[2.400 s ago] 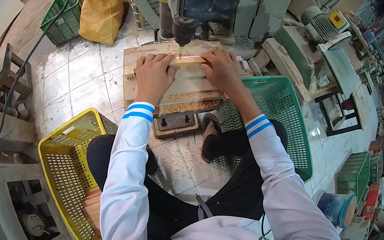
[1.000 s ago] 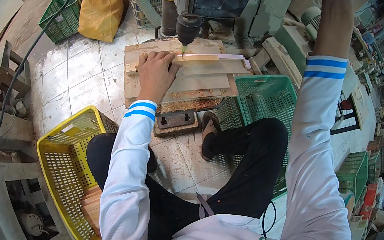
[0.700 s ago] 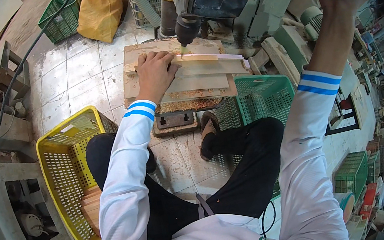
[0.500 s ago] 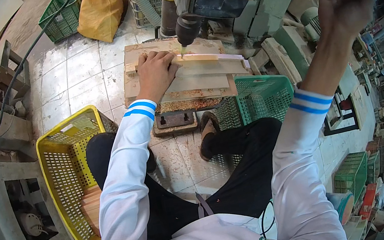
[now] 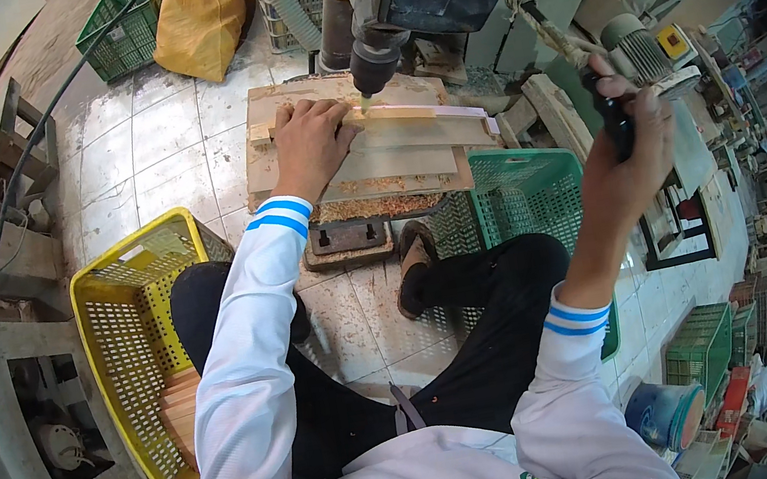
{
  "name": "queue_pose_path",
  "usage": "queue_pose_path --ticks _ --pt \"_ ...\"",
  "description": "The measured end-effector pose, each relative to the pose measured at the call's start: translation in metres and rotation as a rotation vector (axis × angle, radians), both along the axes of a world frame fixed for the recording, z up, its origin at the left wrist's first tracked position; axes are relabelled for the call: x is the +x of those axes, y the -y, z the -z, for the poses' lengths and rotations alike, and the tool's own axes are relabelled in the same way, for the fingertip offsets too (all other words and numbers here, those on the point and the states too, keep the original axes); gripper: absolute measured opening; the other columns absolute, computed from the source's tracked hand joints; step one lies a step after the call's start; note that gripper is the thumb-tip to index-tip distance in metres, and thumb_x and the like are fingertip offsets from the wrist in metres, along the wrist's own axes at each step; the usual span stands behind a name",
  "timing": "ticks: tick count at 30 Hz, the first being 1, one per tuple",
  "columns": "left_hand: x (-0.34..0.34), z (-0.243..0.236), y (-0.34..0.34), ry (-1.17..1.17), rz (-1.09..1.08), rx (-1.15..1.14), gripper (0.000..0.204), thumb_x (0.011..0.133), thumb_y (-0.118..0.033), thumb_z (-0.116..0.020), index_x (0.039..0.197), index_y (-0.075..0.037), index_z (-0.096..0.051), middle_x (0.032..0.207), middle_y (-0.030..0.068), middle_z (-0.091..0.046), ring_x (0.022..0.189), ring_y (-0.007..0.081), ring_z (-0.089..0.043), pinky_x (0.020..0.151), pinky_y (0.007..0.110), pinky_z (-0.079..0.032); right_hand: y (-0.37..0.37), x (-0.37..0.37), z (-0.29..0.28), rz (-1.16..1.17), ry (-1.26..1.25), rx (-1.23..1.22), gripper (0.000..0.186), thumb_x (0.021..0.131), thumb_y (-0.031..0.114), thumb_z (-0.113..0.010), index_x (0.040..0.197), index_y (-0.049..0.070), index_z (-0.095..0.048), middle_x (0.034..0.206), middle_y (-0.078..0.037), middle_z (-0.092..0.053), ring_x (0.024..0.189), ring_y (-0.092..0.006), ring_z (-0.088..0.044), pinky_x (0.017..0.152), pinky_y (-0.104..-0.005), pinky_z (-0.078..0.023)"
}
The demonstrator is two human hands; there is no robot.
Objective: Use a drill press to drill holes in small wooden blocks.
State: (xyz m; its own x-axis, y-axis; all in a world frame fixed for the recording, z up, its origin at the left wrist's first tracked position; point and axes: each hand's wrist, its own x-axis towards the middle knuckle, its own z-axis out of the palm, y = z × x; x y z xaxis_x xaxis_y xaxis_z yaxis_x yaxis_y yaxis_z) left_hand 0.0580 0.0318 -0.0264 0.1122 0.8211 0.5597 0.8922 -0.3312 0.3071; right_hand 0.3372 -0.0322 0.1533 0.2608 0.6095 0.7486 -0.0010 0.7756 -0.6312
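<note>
My left hand (image 5: 309,147) is closed over the left end of a narrow wooden strip (image 5: 403,115), pressing it against the wooden work board (image 5: 279,98). Just right of those fingers, the drill press chuck (image 5: 377,60) carries a thin bit (image 5: 366,102) whose tip reaches the strip; whether it has entered the wood is too small to tell. A paler, pinkish strip (image 5: 462,113) lies along the fence by the right end. On the right, my right hand (image 5: 634,131) is wrapped round the black grip of the drill press lever (image 5: 615,111).
A yellow basket (image 5: 95,333) holding wooden pieces (image 5: 183,415) stands by my left leg. A green basket (image 5: 523,165) sits right of the work board. Wood shavings (image 5: 378,208) lie under the board's front edge. An electric motor (image 5: 632,46) stands beyond my right hand.
My right hand has brought the lever down and inward from the upper right. The chuck appears slightly lower. My left hand and the wooden strip have stayed in place.
</note>
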Motion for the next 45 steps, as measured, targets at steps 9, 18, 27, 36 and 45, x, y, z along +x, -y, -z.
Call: queue_pose_path --ticks 9,18,27,36,45 --pt "0.001 -0.001 0.001 0.002 -0.009 -0.015 0.033 0.085 -0.034 -0.073 0.109 -0.011 -0.074 0.110 0.0033 -0.072 0.107 0.0221 -0.061 0.097 0.039 -0.038 -0.004 -0.007 0.057 0.036 0.212 -0.028 0.043 0.106 0.023 -0.043 0.136 -0.008 -0.050 0.135 -0.022 -0.059 0.128 -0.0315 -0.056 0.114 -0.0425 -0.040" --pt "0.002 0.000 0.002 0.035 0.010 0.065 0.025 0.084 -0.029 -0.073 0.103 -0.013 -0.075 0.104 0.0026 -0.072 0.103 0.0218 -0.061 0.096 0.041 -0.039 -0.018 0.001 0.099 0.161 0.267 -0.033 0.050 0.108 0.035 -0.041 0.129 -0.007 -0.059 0.129 -0.021 -0.064 0.119 -0.0261 -0.061 0.104 -0.0366 -0.045" --pt "0.001 0.000 0.002 0.017 0.006 0.034 0.029 0.084 -0.031 -0.072 0.106 -0.012 -0.074 0.106 0.0036 -0.071 0.104 0.0230 -0.061 0.097 0.040 -0.039 -0.037 -0.011 0.134 0.084 0.199 -0.108 0.047 0.110 0.034 -0.038 0.127 -0.006 -0.055 0.094 -0.014 -0.071 0.086 -0.0206 -0.069 0.084 -0.0348 -0.052" --pt "0.001 -0.001 0.002 0.036 0.005 0.038 0.028 0.084 -0.031 -0.073 0.105 -0.013 -0.075 0.104 0.0022 -0.072 0.104 0.0221 -0.061 0.095 0.039 -0.039 0.013 -0.002 0.043 0.062 0.040 -0.300 0.069 0.102 0.058 -0.040 0.140 0.001 -0.041 0.081 -0.016 -0.065 0.064 -0.0202 -0.064 0.063 -0.0348 -0.054" --pt "0.003 0.002 0.000 0.028 -0.019 0.056 0.029 0.084 -0.031 -0.073 0.104 -0.010 -0.072 0.113 0.0065 -0.067 0.108 0.0247 -0.060 0.096 0.041 -0.039 -0.027 0.018 0.022 -0.218 -0.097 -0.119 0.075 0.102 0.062 -0.036 0.149 0.002 -0.031 0.084 -0.021 -0.066 0.074 -0.0290 -0.064 0.076 -0.0405 -0.053"
